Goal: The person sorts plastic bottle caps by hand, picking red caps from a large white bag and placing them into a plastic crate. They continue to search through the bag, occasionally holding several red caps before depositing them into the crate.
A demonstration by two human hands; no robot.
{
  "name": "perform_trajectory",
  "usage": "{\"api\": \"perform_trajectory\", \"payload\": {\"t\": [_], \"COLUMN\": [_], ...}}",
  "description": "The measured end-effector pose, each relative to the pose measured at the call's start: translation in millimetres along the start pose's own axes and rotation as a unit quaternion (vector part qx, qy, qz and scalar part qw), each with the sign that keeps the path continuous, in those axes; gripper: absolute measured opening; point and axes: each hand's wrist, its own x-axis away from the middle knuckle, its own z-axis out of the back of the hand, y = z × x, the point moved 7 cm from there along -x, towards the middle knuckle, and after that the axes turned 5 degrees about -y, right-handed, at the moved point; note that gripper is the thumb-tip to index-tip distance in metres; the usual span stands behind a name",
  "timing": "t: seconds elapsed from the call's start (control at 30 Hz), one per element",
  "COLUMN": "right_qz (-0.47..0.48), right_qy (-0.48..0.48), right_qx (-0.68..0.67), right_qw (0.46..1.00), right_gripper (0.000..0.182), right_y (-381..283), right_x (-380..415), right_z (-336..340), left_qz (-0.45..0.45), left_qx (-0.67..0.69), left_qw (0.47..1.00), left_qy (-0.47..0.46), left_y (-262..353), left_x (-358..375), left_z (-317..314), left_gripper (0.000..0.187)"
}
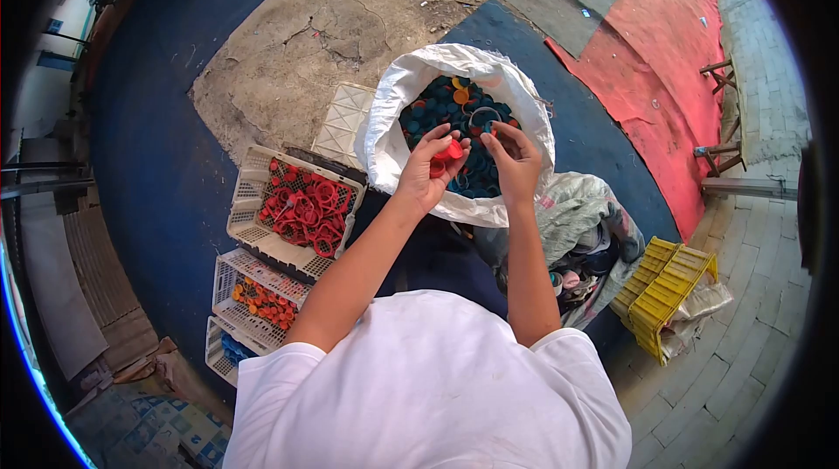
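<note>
Over the near side of a white sack (389,111), my left hand (426,173) is closed around red caps (450,152). Just to its right, my right hand (516,159) has its thumb and fingers pinched on a small teal piece, perhaps a cap. Inside the sack lies a heap of mostly dark teal caps (426,115) with some orange and red ones. An orange cap (460,96) shows near the top of the heap. A pale ring (483,112) rests just beyond my hands.
Left are crates of red pieces (306,207), orange pieces (265,305) and blue pieces (234,348). An off-white crate (343,124) adjoins the sack. Right are a second sack (572,207) with mixed items and a yellow crate (662,290). Wooden legs (724,154) stand farther right.
</note>
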Motion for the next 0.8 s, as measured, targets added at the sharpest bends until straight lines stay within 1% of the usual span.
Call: {"api": "perform_trajectory", "payload": {"t": [0.03,0.07,0.1,0.13,0.17,0.2,0.23,0.3,0.37,0.4,0.47,0.53,0.57,0.6,0.73,0.8], "right_qz": [0.035,0.072,0.107,0.094,0.051,0.004,-0.047,-0.023,-0.005,0.003,0.005,0.007,0.010,-0.012,-0.095,-0.124], "right_qy": [0.012,0.021,0.034,0.014,0.006,-0.003,-0.014,-0.078,-0.075,-0.077,-0.073,-0.096,-0.109,-0.114,-0.123,-0.145], "right_qx": [0.159,0.313,0.459,0.388,0.207,0.018,-0.170,-0.262,-0.271,-0.276,-0.288,-0.254,-0.237,-0.282,-0.356,-0.350], "right_qw": [0.987,0.947,0.881,0.917,0.977,1.000,0.984,0.962,0.960,0.958,0.955,0.962,0.965,0.952,0.922,0.917], "right_gripper": [0.035,0.036,0.038,0.049,0.050,0.052,0.053,0.058,0.053,0.052,0.047,0.052,0.054,0.050,0.053,0.050], "right_y": [-3,-7,-14,-9,1,-7,-8,-10,-15,-21,-33,-43,-46,-40,-20,-10], "right_x": [-1,1,2,0,1,9,16,16,19,22,30,40,43,45,60,72], "right_z": [5,5,1,-6,-7,-26,-47,-81,-101,-108,-124,-139,-148,-155,-184,-201], "left_qz": [0.003,0.001,-0.007,-0.015,-0.023,-0.039,-0.054,-0.099,-0.157,-0.182,-0.232,-0.276,-0.283,-0.290,-0.298,-0.313], "left_qx": [0.029,0.059,0.058,0.058,0.059,0.040,0.022,-0.024,-0.079,-0.093,-0.113,-0.132,-0.105,-0.077,0.078,0.107], "left_qw": [0.999,0.998,0.997,0.997,0.996,0.997,0.997,0.994,0.984,0.978,0.965,0.951,0.953,0.954,0.951,0.942], "left_qy": [-0.018,-0.036,-0.044,-0.053,-0.060,-0.059,-0.057,-0.047,-0.030,-0.047,-0.050,-0.043,-0.029,-0.015,0.022,0.048], "left_y": [4,8,11,14,16,18,19,24,33,41,53,64,69,73,86,92], "left_x": [2,6,9,12,16,19,23,33,45,53,70,87,92,98,117,133], "left_z": [-3,-8,-11,-14,-17,-19,-22,-29,-36,-43,-52,-56,-52,-47,-17,-2], "left_gripper": [0.033,0.033,0.034,0.035,0.037,0.039,0.040,0.042,0.043,0.044,0.044,0.045,0.045,0.044,0.042,0.041]}}
